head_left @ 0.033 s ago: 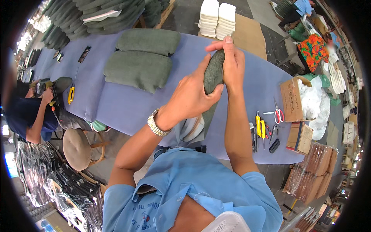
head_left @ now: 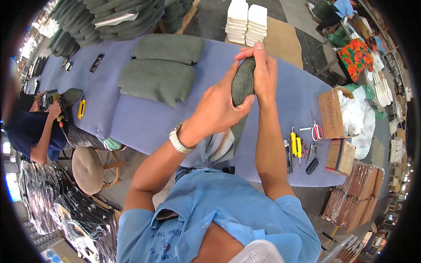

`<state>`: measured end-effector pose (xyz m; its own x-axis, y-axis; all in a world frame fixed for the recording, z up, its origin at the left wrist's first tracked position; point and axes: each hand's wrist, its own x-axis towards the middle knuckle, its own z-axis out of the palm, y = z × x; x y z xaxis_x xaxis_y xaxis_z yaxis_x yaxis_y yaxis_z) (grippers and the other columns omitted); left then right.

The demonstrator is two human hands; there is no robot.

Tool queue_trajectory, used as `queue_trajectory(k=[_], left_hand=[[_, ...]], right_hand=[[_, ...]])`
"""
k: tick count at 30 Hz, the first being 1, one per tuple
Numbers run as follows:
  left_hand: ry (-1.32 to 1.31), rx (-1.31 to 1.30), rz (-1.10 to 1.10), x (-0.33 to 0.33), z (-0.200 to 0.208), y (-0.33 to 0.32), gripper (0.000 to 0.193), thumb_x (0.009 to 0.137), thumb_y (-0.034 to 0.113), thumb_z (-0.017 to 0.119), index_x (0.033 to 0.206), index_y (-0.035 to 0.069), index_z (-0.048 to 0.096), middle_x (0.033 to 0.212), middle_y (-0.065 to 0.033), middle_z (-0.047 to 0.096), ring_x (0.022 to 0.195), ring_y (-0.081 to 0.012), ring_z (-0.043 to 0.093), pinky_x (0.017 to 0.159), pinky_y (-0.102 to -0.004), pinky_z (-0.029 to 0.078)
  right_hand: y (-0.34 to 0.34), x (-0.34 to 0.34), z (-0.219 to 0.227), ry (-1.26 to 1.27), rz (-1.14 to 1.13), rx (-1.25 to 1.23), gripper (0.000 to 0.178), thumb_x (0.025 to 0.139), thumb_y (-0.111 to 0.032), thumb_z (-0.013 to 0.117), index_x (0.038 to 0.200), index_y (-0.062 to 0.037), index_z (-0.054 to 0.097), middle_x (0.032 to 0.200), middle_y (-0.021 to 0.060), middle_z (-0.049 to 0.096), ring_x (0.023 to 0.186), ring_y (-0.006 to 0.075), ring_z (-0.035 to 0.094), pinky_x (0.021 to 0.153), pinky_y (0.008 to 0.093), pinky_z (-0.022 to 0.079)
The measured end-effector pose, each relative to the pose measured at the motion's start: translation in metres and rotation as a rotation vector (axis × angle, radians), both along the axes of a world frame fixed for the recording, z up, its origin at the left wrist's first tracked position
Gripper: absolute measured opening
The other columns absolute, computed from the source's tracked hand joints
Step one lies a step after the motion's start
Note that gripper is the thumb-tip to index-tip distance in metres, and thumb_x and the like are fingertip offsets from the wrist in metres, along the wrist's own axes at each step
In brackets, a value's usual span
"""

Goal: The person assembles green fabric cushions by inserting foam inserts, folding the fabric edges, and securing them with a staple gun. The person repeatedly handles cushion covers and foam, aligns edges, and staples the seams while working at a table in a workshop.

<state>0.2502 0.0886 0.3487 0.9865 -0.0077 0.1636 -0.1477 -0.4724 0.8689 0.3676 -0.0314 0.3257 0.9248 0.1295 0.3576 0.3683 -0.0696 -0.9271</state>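
Note:
A dark green fabric-covered cushion (head_left: 242,83) stands on edge between my two hands, above the blue-covered table (head_left: 144,118). My left hand (head_left: 218,105) grips its left side, thumb lying across the near end. Along the other side presses my right hand (head_left: 264,74), its fingers pointing away over the far end. The underside of the cushion is mostly hidden; a pale curved part (head_left: 220,147) shows below my left hand, close to my waist. Two flatter green cushions (head_left: 158,79) lie side by side farther left on the table.
Yellow-handled screwdrivers (head_left: 298,147), red-handled scissors (head_left: 316,130) and other tools lie at the right, beside a cardboard box (head_left: 331,114). Stacked green cushions (head_left: 118,22) stand at the far left. A co-worker (head_left: 39,131) sits left, near a round stool (head_left: 87,170). White pads (head_left: 246,22) are stacked beyond the table.

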Motion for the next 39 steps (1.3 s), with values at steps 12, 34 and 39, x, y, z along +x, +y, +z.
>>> queue_trajectory(k=[12,34,39], left_hand=[[-0.232,-0.116,0.020,-0.009,-0.043,-0.009,0.085,0.093,0.030,0.074,0.157,-0.006,0.031,0.134,-0.0308,0.063,0.124,-0.0397,0.064,0.102,-0.0399,0.050],[0.033,-0.534,-0.018,-0.100,-0.072,0.047,0.058,0.110,0.047,0.045,0.141,0.000,0.060,0.118,-0.0157,0.071,0.106,-0.0157,0.062,0.098,-0.0336,0.050],[0.273,-0.698,0.137,-0.096,-0.130,0.068,0.074,0.108,0.057,0.044,0.134,-0.010,0.061,0.120,-0.0155,0.072,0.110,-0.0198,0.063,0.100,-0.0331,0.048]], right_hand=[[-0.012,0.032,-0.021,-0.092,0.011,0.134,0.053,0.107,-0.031,0.046,0.080,0.0057,0.075,0.097,0.0139,0.073,0.101,0.0239,0.064,0.095,0.0360,0.045],[-0.008,-0.037,-0.024,0.172,-0.106,0.085,0.070,0.107,-0.056,0.040,0.081,-0.0011,0.076,0.071,0.0050,0.064,0.074,0.0183,0.058,0.076,0.0330,0.046],[0.022,-0.056,-0.084,0.087,-0.187,0.098,0.073,0.106,-0.059,0.041,0.083,0.0009,0.075,0.085,0.0093,0.067,0.075,0.0188,0.059,0.072,0.0318,0.049]])
